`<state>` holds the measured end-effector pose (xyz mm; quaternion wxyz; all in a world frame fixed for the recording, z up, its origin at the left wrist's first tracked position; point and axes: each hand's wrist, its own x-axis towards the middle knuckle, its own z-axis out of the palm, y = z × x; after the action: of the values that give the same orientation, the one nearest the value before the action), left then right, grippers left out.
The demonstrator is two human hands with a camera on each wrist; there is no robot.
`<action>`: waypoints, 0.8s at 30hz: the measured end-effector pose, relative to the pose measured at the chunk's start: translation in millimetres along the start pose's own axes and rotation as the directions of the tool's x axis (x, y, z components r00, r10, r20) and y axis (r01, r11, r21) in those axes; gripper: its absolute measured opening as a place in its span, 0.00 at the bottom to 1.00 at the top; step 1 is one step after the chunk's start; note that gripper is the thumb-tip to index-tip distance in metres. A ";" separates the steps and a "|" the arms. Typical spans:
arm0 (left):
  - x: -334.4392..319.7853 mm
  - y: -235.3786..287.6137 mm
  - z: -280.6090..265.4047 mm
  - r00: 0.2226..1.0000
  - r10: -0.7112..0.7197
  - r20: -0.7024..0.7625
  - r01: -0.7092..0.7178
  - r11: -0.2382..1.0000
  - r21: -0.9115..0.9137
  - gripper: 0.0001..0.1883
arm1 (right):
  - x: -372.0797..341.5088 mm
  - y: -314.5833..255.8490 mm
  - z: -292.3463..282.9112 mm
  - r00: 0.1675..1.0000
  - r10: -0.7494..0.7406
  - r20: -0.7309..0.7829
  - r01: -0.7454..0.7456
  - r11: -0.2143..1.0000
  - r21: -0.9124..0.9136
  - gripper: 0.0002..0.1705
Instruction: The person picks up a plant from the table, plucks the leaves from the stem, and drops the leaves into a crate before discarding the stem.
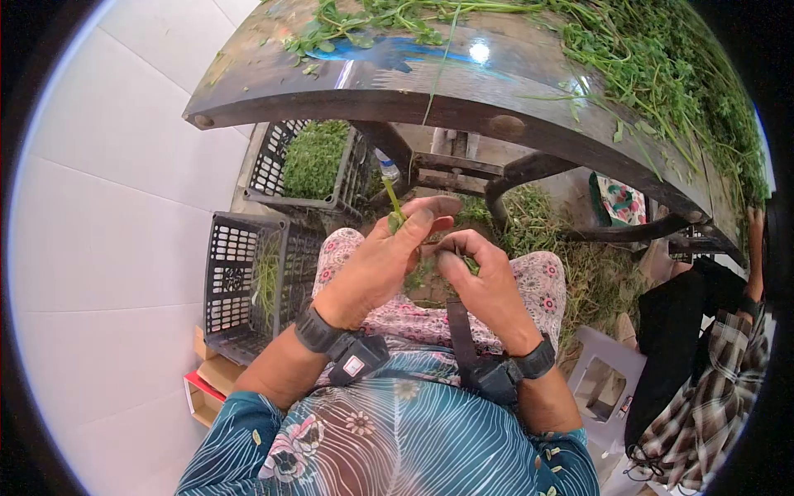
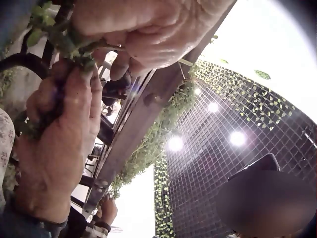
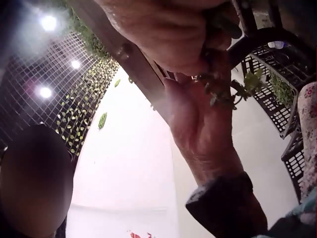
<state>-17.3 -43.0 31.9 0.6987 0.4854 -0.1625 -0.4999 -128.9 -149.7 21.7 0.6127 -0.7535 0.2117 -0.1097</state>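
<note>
Green, a stem [image 1: 392, 197] stuck up from the left hand [image 1: 372, 269], which pinched it; the right hand [image 1: 490, 285] curled round leaves [image 1: 472, 264], both above the lap [image 1: 542, 289], near the counter [image 1: 265, 87].

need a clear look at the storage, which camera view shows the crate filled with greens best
The head view: it looks down into the crate, showing its slatted side and the greens inside. The right wrist view catches only part of it, small and dim, toward the right edge. The left wrist view doesn't show it.
</note>
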 end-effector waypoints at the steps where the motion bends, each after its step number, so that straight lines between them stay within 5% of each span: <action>1: 1.3 -1.7 -1.5 1.000 0.014 0.005 -0.014 1.000 -0.008 0.22 | -2.3 -4.5 1.1 0.999 -0.042 -0.001 0.042 0.999 -0.001 0.14; 5: 5.3 -7.3 -3.8 0.999 0.041 0.025 -0.042 0.999 0.022 0.21 | -1.2 1.1 11.2 0.985 -0.174 -0.023 0.171 0.981 -0.090 0.13; 9: 1.8 -1.4 -2.4 0.998 -0.054 0.019 0.053 0.997 0.048 0.16 | 4.0 4.5 2.0 0.996 -0.065 -0.064 0.061 0.997 -0.051 0.14; 12: 2.6 3.8 -11.6 0.998 0.047 0.038 -0.060 0.873 0.484 0.11 | 3.7 9.9 -6.6 0.997 -0.051 -0.052 0.047 0.996 -0.081 0.14; 20: -2.6 2.6 -7.6 0.998 0.067 0.017 -0.061 0.741 0.669 0.06 | -1.9 6.9 -6.0 0.998 -0.050 0.025 0.054 0.974 -0.219 0.13; 24: -2.2 8.8 -7.8 0.998 0.049 0.033 -0.056 0.640 0.766 0.07 | -0.3 17.7 -4.2 0.999 -0.036 -0.040 0.036 0.999 -0.020 0.11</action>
<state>-8.0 -36.8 36.1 0.4410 0.7283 -0.3760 -0.3658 -134.2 -156.1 5.5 0.5989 -0.7607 0.2115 -0.1340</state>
